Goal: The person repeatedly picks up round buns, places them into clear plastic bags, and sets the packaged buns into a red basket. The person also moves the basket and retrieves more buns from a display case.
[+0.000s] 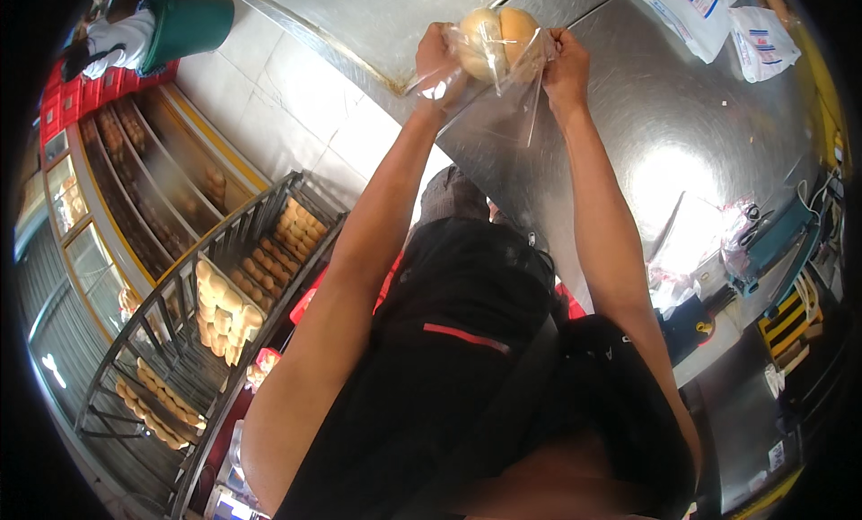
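Note:
Several round bread rolls [517,38] sit inside a clear plastic bag [515,119] above the stainless steel table [613,69]. My left hand [436,65] grips the bag's left side, and my right hand [566,67] pinches its right side. The rolls lie between both hands, toward the bag's far end. Loose, crumpled film hangs from the bag toward my body. The wrapped rolls cover part of a seam in the metal surface. Some of my fingers are hidden by the glossy film.
White printed bags [764,45] lie at the table's far right. Clear plastic bags [680,250] and a teal device [774,240] sit on the near right. A rack [161,304] of bread rolls stands left, by a glass cabinet [155,176], red crates [71,109] and a green bin [188,31].

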`<state>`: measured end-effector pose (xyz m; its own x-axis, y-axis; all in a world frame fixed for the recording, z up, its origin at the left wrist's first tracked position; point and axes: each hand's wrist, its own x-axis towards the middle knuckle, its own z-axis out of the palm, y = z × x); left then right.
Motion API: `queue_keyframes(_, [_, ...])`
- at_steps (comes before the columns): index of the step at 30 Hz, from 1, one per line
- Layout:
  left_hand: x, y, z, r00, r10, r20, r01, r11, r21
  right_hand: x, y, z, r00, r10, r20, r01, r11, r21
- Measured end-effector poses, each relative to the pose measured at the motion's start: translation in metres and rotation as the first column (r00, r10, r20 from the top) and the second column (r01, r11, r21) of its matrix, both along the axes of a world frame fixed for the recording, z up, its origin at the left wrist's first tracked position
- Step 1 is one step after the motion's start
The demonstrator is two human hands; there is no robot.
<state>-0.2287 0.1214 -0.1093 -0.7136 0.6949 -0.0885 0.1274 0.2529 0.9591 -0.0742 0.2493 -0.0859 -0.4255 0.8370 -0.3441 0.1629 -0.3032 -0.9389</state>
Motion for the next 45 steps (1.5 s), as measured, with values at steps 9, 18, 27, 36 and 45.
queue_keyframes(9, [0.007, 0.011, 0.029, 0.972, -0.063, -0.227, 0.003, 0.966, -0.257, 0.005, 0.034, -0.028, 0.971, 0.143, 0.19, -0.19, 0.948, 0.256])
queue_keyframes(18, [0.021, -0.001, 0.037, 0.925, 0.122, 0.361, -0.094, 0.991, -0.094, 0.004, 0.025, 0.008, 0.994, 0.06, 0.096, -0.051, 0.994, -0.091])
queue_keyframes(27, [0.014, -0.011, 0.025, 0.889, 0.051, 0.455, -0.047, 0.999, -0.021, 0.011, 0.023, 0.023, 0.989, 0.099, 0.114, -0.074, 0.976, -0.207])
queue_keyframes(36, [0.038, 0.002, 0.023, 0.983, 0.08, 0.164, -0.067, 0.995, -0.079, 0.033, 0.019, -0.023, 0.998, 0.033, -0.058, -0.036, 0.997, -0.062])
queue_keyframes(45, [0.112, -0.019, 0.158, 0.697, -0.565, 0.442, 0.284, 0.783, 0.553, 0.175, -0.042, 0.127, 0.708, -0.255, -0.658, 0.164, 0.966, -0.198])
